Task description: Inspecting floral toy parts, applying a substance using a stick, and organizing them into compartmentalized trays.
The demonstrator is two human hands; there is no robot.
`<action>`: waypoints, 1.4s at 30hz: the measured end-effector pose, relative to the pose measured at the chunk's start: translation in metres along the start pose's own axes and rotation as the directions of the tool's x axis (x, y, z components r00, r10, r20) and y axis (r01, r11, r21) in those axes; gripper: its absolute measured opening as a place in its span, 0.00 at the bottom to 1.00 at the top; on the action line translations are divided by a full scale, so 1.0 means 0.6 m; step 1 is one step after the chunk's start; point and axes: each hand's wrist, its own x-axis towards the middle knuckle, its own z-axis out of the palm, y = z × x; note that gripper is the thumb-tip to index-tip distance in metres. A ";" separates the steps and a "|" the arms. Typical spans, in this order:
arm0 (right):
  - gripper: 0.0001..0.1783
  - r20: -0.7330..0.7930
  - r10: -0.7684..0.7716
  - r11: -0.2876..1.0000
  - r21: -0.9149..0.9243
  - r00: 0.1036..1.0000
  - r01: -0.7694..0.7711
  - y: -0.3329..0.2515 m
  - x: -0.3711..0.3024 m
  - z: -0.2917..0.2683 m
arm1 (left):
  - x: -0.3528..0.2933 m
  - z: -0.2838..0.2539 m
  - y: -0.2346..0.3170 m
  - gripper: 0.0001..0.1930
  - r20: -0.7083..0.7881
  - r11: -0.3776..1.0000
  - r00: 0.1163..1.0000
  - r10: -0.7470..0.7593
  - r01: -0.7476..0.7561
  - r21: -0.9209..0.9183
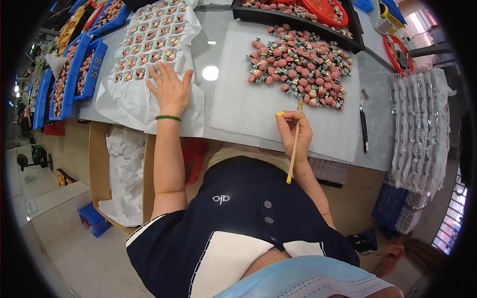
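My left hand (171,89) lies with its fingers spread at the near edge of a compartmented tray (140,45). Small pink-and-green figurines (140,74) sit in the tray's cells, and white paper (124,104) lies around and below it. In my right hand (299,130) is a thin wooden stick (294,156) with yellowish ends, held between thumb and fingers and slanting down toward me. Something yellow (279,114) covers a fingertip or thumb tip of that hand. Just beyond it, a heap of loose pink figurines (303,64) spreads over a white sheet (228,99).
A black tray (361,45) with more figurines and red lids stands at the back. Blue bins (92,69) full of figurines line the left. A dark pen-like tool (364,130) lies at the right, beside stacked clear plastic trays (420,129).
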 end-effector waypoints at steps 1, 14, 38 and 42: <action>0.07 0.018 -0.027 0.997 -0.065 0.999 0.028 0.001 -0.002 -0.003 | -0.001 0.001 0.007 0.40 0.000 1.000 1.000 0.004 -0.004 -0.002; 0.06 0.055 -0.109 0.976 -0.181 0.993 0.117 -0.021 -0.031 -0.042 | -0.073 -0.042 0.243 0.17 -0.066 0.863 0.973 0.220 -0.226 -0.451; 0.11 -0.021 -0.073 0.993 -0.096 0.997 0.070 0.031 -0.029 -0.044 | -0.172 0.007 0.256 0.14 0.395 -0.326 0.718 0.572 0.642 -0.694; 0.11 -0.025 -0.030 0.999 -0.021 0.999 0.030 0.030 -0.026 -0.039 | -0.171 0.014 0.254 0.13 0.392 -0.302 0.731 0.558 0.619 -0.725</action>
